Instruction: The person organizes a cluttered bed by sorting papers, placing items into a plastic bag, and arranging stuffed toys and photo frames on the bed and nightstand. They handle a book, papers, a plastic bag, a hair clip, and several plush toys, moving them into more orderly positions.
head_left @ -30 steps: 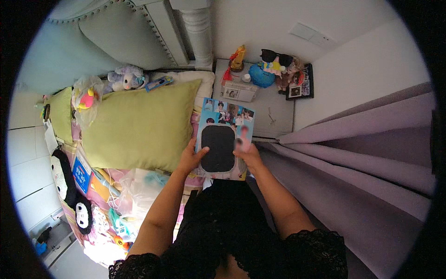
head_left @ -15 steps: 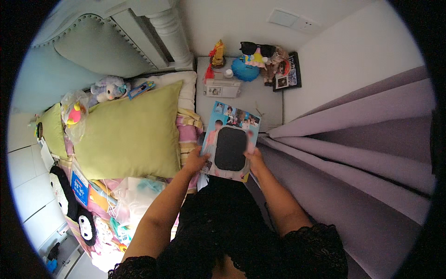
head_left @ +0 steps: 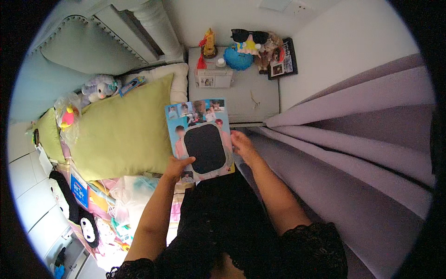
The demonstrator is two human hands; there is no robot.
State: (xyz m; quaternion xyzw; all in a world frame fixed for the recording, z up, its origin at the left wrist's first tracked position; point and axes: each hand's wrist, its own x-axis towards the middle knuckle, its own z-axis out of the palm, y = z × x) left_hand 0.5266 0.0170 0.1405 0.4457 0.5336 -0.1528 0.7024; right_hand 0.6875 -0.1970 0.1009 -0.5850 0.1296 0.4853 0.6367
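Photo-collage sheet with a dark rounded pad lying on top of it, both held flat above the person's lap, between the green pillow and the purple curtain. Left hand grips the sheet's lower left edge, fingers curled under, thumb on top. Right hand sits at the right edge, fingers bent against it; can't tell whether it's truly gripping or just steadying.

Just past the sheet's far edge: grey nightstand surface. On it, well apart from the hands: a small white box, a yellow figurine, a blue round item, black sunglasses, a small framed picture.

Left side: plush toy at the head of the bed, padded headboard behind it. Black-and-white plush and mixed clutter lower left.
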